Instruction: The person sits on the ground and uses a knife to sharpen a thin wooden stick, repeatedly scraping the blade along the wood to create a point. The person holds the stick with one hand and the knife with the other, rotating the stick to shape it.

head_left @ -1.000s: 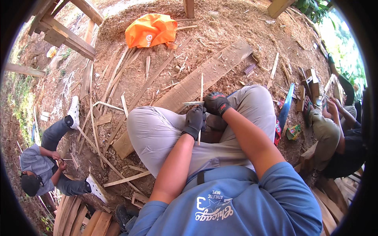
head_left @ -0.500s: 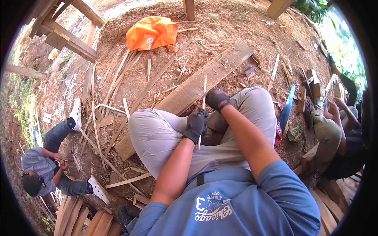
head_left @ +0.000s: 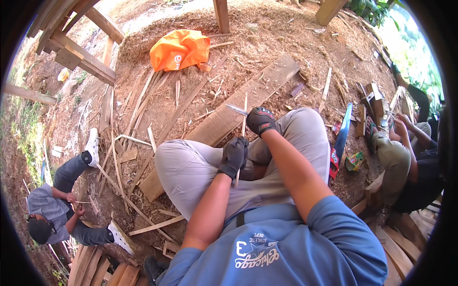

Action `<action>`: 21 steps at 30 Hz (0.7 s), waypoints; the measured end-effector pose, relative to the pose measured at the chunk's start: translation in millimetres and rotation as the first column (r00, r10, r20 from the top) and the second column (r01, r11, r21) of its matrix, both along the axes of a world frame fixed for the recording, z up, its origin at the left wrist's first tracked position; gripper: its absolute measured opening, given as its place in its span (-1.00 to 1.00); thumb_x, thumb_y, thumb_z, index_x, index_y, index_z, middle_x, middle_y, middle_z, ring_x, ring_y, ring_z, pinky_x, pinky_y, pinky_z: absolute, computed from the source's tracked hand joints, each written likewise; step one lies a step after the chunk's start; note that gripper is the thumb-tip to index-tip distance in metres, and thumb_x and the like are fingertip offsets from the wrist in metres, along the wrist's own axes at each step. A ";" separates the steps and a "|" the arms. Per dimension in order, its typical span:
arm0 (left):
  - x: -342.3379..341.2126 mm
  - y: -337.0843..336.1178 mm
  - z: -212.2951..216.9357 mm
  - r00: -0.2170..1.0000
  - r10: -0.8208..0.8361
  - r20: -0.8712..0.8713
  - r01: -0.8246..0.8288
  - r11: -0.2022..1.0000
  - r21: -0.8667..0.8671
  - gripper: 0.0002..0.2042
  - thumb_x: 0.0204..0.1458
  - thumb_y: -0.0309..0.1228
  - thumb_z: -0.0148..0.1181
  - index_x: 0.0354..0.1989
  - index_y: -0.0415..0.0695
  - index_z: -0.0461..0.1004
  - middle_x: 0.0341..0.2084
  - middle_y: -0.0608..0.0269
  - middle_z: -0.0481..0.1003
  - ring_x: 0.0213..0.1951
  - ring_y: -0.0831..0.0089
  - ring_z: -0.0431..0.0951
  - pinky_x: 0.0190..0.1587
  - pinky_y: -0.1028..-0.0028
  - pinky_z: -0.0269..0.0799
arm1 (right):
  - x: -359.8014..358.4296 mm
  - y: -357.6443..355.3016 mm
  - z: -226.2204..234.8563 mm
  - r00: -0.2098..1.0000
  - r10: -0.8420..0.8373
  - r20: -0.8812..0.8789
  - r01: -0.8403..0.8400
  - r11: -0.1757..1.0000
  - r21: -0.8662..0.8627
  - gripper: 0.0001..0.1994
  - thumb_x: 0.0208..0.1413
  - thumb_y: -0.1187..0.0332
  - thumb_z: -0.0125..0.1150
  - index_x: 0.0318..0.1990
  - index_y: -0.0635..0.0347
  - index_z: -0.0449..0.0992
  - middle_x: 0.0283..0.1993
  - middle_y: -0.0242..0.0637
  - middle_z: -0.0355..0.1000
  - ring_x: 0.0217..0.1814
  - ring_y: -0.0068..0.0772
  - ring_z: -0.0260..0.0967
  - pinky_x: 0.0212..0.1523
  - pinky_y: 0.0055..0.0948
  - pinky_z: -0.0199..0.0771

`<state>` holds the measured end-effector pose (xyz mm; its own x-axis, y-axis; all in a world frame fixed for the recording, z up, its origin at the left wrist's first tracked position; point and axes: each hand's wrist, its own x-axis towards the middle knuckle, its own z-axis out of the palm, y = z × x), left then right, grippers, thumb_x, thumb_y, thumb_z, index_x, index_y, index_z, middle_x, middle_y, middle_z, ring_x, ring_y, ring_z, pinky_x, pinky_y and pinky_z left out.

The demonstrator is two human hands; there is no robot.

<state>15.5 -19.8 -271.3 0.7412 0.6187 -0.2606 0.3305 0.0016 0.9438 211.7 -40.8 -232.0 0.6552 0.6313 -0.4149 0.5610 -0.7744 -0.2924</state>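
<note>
My left hand (head_left: 233, 155), in a dark glove, is closed round a thin pale wooden stick (head_left: 244, 114). The stick stands nearly upright in the picture, its lower end showing below my fist. My right hand (head_left: 261, 121), also gloved, is closed on a knife (head_left: 235, 109); the handle is hidden in the fist. The blade points left and crosses the stick just above my left hand. Both hands are over my crossed legs, and a long wooden plank (head_left: 260, 90) lies on the ground just beyond them.
An orange bag (head_left: 179, 50) lies on the shavings ahead. A saw with a blue blade (head_left: 342, 131) rests by my right knee. One person (head_left: 67, 195) sits at the left holding a thin stick; another (head_left: 405, 152) works at the right. Wood strips (head_left: 160, 224) lie at the left.
My right hand has turned slightly, and the knife blade shows more clearly across the stick. My left hand keeps its hold. The whole view has shifted a little.
</note>
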 end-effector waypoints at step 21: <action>-18.0 -1.5 115.6 0.974 0.006 0.228 0.192 0.520 -0.833 -0.60 0.42 0.00 -0.16 -0.11 -0.06 0.47 -0.72 0.48 0.20 -0.76 0.57 0.13 -0.68 0.51 0.10 | -47.6 -116.6 100.0 0.216 -0.119 -0.969 0.794 0.599 0.104 -0.80 0.27 0.18 0.27 -0.19 0.11 0.53 -0.62 -0.54 0.15 -0.69 -0.58 0.04 -0.67 -0.47 0.06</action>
<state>-2.4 -21.3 -155.7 0.8724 0.1031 -0.4779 0.2059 0.8091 0.5504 164.2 -157.4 -132.0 0.4071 0.6291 -0.6622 -0.6596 -0.2991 -0.6896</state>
